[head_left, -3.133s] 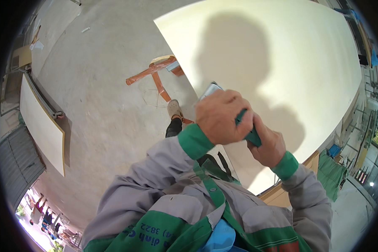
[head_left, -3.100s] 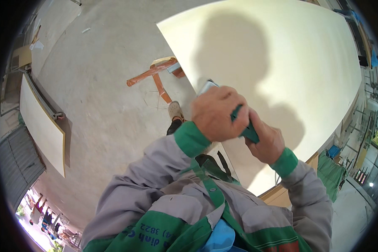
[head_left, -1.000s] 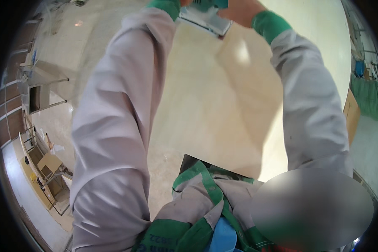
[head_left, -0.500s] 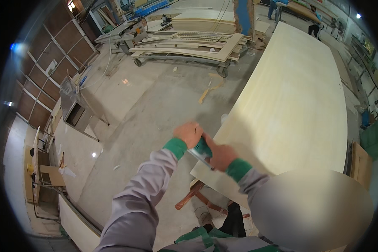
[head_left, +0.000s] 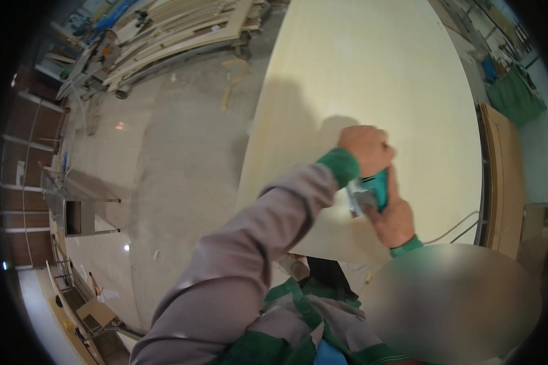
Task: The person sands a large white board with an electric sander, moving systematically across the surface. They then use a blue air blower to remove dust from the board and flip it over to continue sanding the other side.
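Observation:
A teal handheld power tool (head_left: pixel 379 188) with a grey metal base is over the near part of a large pale wooden board (head_left: pixel 371 73); its exact kind is hard to make out. My left hand (head_left: pixel 364 148) is closed over its far end, fingers curled. My right hand (head_left: pixel 397 220) is wrapped around its near right side. Both hands hide much of the body. Whether the base touches the board cannot be told.
A thin cord (head_left: pixel 453 231) lies at the board's right near edge. Brown panels (head_left: pixel 504 176) stand to the right. On the far left are a wheeled stack of boards (head_left: pixel 182 36) and a metal stand (head_left: pixel 82 213). A blurred oval covers the lower right.
Both hands have carried the power tool from the board's near left corner rightward over its surface. The view has turned right, so the stacked boards now sit farther left.

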`<state>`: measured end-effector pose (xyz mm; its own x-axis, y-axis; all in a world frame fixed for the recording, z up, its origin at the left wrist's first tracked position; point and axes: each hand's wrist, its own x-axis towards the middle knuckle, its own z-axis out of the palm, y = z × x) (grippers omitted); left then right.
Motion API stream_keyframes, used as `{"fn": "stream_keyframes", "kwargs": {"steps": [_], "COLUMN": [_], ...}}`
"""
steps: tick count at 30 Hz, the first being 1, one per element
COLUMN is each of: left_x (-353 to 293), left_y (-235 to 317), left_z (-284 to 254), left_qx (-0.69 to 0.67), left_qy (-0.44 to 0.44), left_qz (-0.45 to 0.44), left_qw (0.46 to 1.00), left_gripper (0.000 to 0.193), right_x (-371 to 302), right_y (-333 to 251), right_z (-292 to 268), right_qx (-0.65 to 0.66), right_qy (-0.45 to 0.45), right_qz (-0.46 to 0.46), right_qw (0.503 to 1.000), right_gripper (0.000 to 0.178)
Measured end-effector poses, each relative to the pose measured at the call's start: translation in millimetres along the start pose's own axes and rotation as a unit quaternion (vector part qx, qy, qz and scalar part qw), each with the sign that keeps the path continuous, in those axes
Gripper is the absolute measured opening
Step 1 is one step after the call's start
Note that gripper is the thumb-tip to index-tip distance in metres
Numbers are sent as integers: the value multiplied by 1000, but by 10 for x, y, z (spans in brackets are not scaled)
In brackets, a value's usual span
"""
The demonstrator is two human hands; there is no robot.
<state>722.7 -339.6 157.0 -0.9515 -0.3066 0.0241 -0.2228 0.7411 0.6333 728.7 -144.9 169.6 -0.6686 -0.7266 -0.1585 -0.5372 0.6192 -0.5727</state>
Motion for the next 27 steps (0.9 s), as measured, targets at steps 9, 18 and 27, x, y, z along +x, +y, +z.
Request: {"fn": "stream_keyframes", "kwargs": {"steps": [9,18,27], "left_x": [1091,12,-37], "left_y": [-788,-2388,-1711], "left_z": [-532,-1771,-1081], "left_qx": [65,87,220], "left_qy": [-30,32,-18], "left_qz": [1,-82,252], "left_qw": [997,992,942], "left_gripper": [40,38,38], "right_x": [1395,1627,626], "right_y": [-303,-1734,-1687], "right_z": [-111,1144,1045], "right_qx": [-5,80,22], "right_qy": [-34,-73,10], "right_qz": [6,-123,109], "right_qw": [999,986,994], "right_gripper": [102,97,103]}}
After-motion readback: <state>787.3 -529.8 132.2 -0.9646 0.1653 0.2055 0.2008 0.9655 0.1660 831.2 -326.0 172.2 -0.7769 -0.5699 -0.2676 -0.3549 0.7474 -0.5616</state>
